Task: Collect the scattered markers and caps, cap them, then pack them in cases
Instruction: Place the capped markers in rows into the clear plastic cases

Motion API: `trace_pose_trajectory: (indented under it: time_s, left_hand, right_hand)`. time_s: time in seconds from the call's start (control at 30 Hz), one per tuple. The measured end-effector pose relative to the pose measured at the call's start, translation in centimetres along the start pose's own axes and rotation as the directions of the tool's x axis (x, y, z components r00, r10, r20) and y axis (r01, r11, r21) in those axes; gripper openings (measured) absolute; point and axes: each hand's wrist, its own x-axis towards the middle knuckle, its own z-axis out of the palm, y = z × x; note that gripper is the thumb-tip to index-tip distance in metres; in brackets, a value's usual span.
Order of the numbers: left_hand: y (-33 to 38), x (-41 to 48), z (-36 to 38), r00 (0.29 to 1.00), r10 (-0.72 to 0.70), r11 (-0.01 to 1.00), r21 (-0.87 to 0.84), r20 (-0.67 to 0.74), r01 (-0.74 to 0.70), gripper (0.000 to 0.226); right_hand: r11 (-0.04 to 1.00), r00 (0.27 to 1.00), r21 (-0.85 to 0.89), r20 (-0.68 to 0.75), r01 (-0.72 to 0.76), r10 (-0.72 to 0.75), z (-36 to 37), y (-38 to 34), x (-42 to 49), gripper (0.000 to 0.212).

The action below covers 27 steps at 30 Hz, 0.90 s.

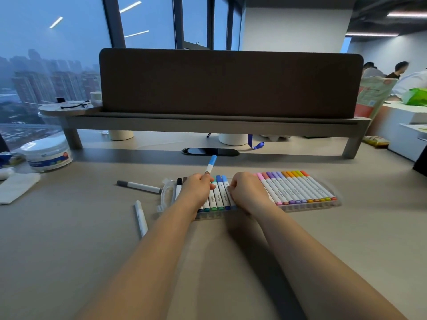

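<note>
Item: two arms of one person, seen from the head camera.
Left hand [196, 188]: bare; back and knuckles show, smooth and unmarked.
Right hand [248, 190]: bare; back and knuckle row show, with the wrist bone as a slight bump.
Left forearm [147, 257]: bare from wrist to the lower edge of view; slim at the wrist, broader toward the camera.
Right forearm [312, 262]: bare likewise; same slim, tapering shape.
Covering: bare skin on both arms as far as the view reaches.
Spot [207, 173]: small, grey, at a left fingertip; too small to tell nail from ring.
Sharpness: hand outlines slightly blurred.
</note>
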Motion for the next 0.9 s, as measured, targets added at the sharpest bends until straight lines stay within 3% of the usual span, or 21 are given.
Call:
trace_pose_trajectory:
  time_s: [0.1, 0.17, 0.23, 0.3, 0.43, 0.57, 0.63, 0.7, 0.8, 0.9]
  left_hand:
    - [0.1, -0.1, 0.0, 1.0, -0.002, 1.0, -0.017, 0.007, 0.002, 0.029]
    - [0.2, -0.1, 0.0, 1.0, 0.014, 0.999, -0.031, -0.001, -0.014, 0.027]
    - [0.3, -0.2, 0.1, 0.998, 0.058, 0.998, -0.024, -0.016, -0.058, 0.025]
    - [0.5, -0.5, 0.3, 0.993, 0.117, 0.993, -0.016, -0.032, -0.118, 0.018]
    - [0.4, -0.6, 0.6, 0.981, 0.194, 0.981, -0.019, -0.01, -0.194, 0.016]
    - [-0.2, -0.2, 0.4, 0.977, 0.21, 0.977, 0.05, -0.043, -0.207, 0.018]
    - [-0.7, 0.0, 0.3, 0.965, 0.255, 0.958, 0.152, -0.058, -0.244, 0.017]
    - [-1.3, 0.4, 0.3, 0.944, 0.329, 0.882, 0.365, -0.022, -0.299, 0.02]
    - [-1.8, 0.5, 0.6, 0.926, 0.299, 0.608, 0.701, 0.232, -0.372, 0.041]
    - [-2.1, 0.2, 1.0, 0.904, 0.233, 0.421, 0.802, 0.357, -0.425, 0.048]
  right_hand:
    - [0.996, 1.0, 0.084, -0.023, 0.022, -0.02, 0.0, 0.3, -0.3, 0.011]
    - [0.964, 0.998, 0.264, -0.062, 0.026, -0.011, -0.3, 0.1, -0.8, 0.013]
    - [0.846, 0.998, 0.532, -0.068, 0.027, 0.01, -1.2, -0.5, -1.3, 0.021]
    - [0.731, 1.0, 0.683, -0.022, 0.005, 0.013, -2.4, -1.1, -1.7, 0.025]
    - [0.692, 0.994, 0.716, 0.102, -0.092, 0.026, -2.9, -0.7, -1.5, 0.024]
    - [0.544, 0.972, 0.806, 0.175, -0.234, 0.158, -3.7, 0.3, -0.7, 0.022]
    - [0.578, 0.965, 0.776, 0.159, -0.253, 0.209, -3.9, 0.7, -0.5, 0.023]
    - [0.676, 0.972, 0.702, 0.103, -0.223, 0.213, -3.5, 0.8, -0.4, 0.022]
    - [0.812, 0.982, 0.558, 0.036, -0.173, 0.185, -2.4, 1.1, 0.2, 0.018]
    - [0.903, 0.989, 0.404, 0.042, -0.148, 0.144, -1.7, 1.2, 0.5, 0.014]
